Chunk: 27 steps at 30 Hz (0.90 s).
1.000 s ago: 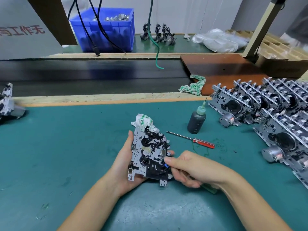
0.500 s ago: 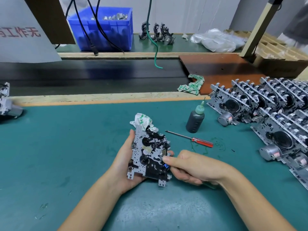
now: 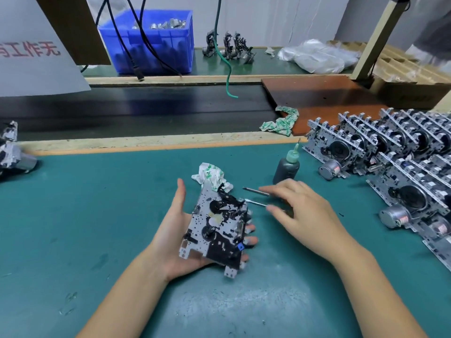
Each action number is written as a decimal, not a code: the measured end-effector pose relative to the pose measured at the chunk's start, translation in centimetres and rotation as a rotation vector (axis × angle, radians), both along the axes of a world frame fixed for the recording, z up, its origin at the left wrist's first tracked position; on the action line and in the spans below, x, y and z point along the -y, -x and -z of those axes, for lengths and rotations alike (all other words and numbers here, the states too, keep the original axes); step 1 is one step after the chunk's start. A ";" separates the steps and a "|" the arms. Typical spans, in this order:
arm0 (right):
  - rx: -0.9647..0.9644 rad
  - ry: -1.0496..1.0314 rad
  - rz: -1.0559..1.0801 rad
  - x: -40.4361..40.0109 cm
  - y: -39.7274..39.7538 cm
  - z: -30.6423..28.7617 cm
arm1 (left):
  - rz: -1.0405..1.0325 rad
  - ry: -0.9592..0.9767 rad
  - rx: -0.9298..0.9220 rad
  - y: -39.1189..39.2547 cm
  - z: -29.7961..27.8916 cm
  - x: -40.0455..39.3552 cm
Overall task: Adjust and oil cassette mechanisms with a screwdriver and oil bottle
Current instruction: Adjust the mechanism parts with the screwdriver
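1. Metal cassette mechanism (image 3: 216, 228) lies in the left hand (image 3: 175, 230), fingers curled under its far edge.
2. Right hand (image 3: 300, 211), blurred, fingers spread over the screwdriver (image 3: 255, 190); grip unclear.
3. Oil bottle (image 3: 286, 167) stands upright just beyond.

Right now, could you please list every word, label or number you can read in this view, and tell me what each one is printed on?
"工作无": red characters on the grey sign hanging at the upper left; a further character at the left edge is cut off.
Red label on the motor at the right: too small to read.
Oil bottle: no legible marking.
Nothing else readable.
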State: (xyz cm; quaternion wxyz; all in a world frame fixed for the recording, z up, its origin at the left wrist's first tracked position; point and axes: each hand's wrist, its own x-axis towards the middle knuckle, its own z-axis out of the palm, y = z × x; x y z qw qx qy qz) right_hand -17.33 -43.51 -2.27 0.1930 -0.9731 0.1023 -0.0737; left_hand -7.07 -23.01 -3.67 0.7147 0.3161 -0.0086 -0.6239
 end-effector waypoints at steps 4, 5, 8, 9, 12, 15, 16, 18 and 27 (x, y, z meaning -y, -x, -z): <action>-0.061 0.114 -0.284 -1.3 1.5 -0.1 | 0.156 -0.090 0.142 -0.2 -0.2 -0.7; -0.022 0.178 -0.314 -1.7 2.1 0.0 | 0.173 -0.148 0.179 -0.3 -0.2 -0.7; 0.076 0.271 -0.304 -2.3 3.4 0.1 | 0.150 -0.280 0.250 -0.7 -0.1 -1.0; 0.107 0.291 -0.284 -2.3 3.7 0.3 | 0.155 -0.258 0.259 -0.9 -0.2 -1.2; 0.176 0.345 -0.204 -2.6 4.6 0.9 | 0.136 -0.231 0.291 -0.9 -1.1 -1.7; 0.204 0.320 -0.160 -3.1 5.3 1.6 | -0.070 -0.539 0.743 0.4 -1.9 -2.3; 0.213 0.305 -0.144 -3.2 5.3 1.7 | -0.168 -0.726 0.998 1.3 -2.0 -2.7; 0.230 0.285 -0.120 -3.4 5.2 1.9 | -0.151 -1.070 1.504 3.4 -2.2 -3.7; 0.243 0.355 -0.118 -3.9 5.1 2.1 | 0.006 -1.355 2.059 7.2 -0.9 -3.2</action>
